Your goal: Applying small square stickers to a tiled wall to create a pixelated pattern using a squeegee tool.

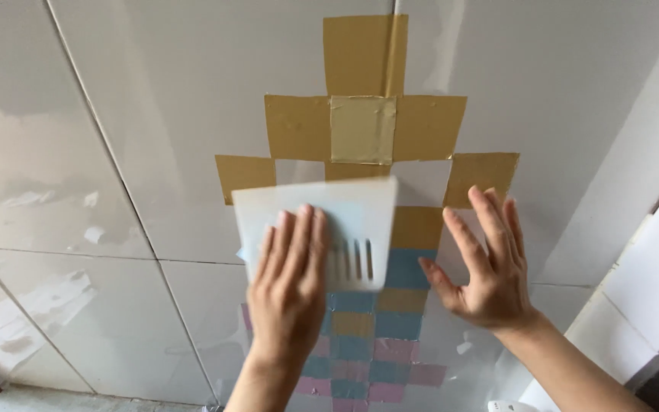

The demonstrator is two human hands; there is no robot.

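While the left hand (287, 278) presses flat, fingers together, on a pale translucent plastic scraper (316, 229) held against the glossy tiled wall (154, 114), the right hand (486, 267) lies open just beside it, fingers spread, palm on the wall. Scraper sits over the middle of a pattern of square stickers (364, 130): gold squares above in a stepped shape, blue, gold and pink squares (379, 343) below, running down between the two wrists. Scraper has four narrow slots near its lower edge, just right of the left fingers.
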